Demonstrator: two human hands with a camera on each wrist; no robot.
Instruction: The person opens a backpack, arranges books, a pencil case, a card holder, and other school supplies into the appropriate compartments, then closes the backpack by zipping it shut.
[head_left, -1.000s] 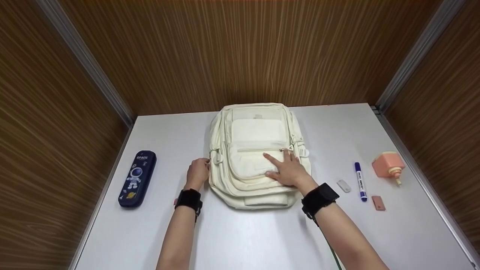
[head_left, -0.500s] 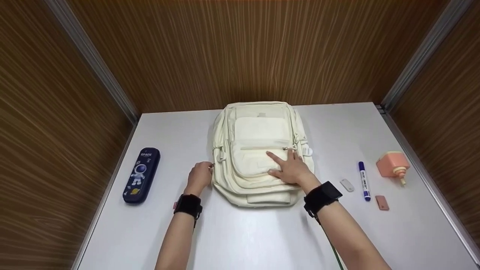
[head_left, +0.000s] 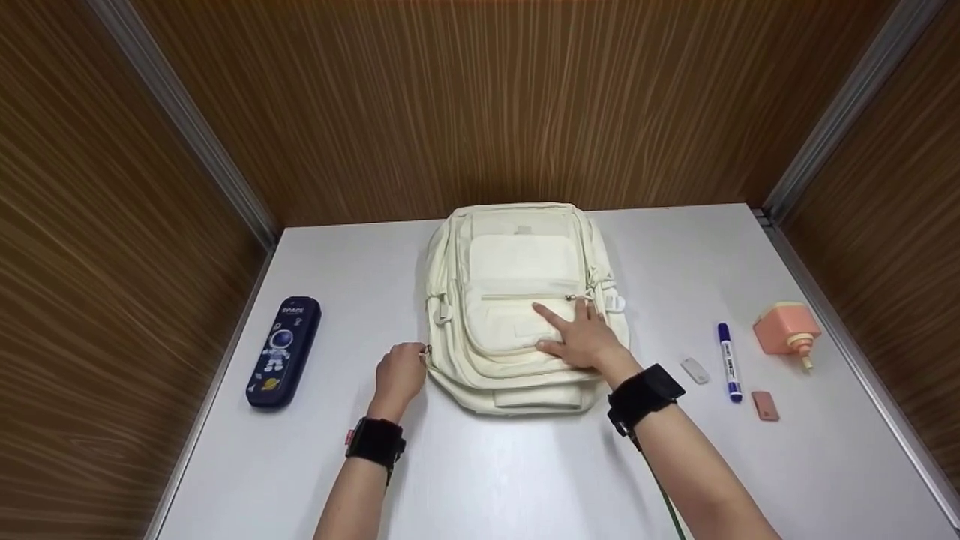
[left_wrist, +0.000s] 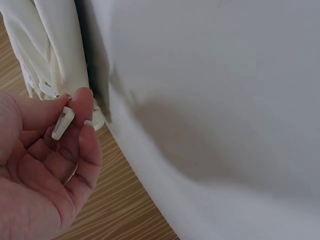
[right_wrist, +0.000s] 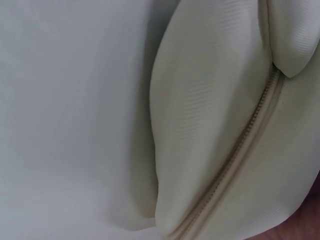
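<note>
**Backpack flat between two hands**

The cream backpack (head_left: 521, 304) lies mid-worktop (head_left: 487, 472). The right hand (head_left: 581, 337) presses flat, fingers straight, on its front pocket. The left hand (head_left: 400, 373), at its left edge, pinches what seems a zipper pull (left_wrist: 63, 122).

Setting: enclosed recording booth or staged desk
Walls: wood-grain panels (head_left: 480, 97) on three sides, metal corner strips (head_left: 187, 127)
Surface: plain white table (head_left: 525, 480)
Contents: school items, namely backpack (head_left: 517, 300), pencil case (head_left: 283, 351), marker (head_left: 728, 361)
</note>
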